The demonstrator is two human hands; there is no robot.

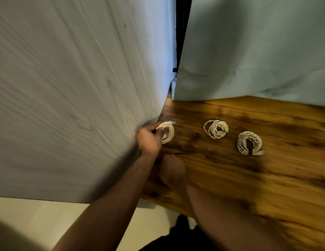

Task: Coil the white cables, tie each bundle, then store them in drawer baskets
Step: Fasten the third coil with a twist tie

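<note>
The left hand [149, 140] held one coil [167, 133], likely for storing. The right hand [172, 171] was too blurry to tell. Next it needs a drawer basket.

Dim, warm light here, and the pale panel [67, 87] on the left streaks with motion blur. Bluish light washes its far edge. The left hand [149, 140] and the coil [167, 132] it grips read fairly sharp. The right hand [172, 171] smears in shadow near the table's [267, 178] left edge. Soft sheen along the table's far edge. The wide lens bows straight lines.
</note>
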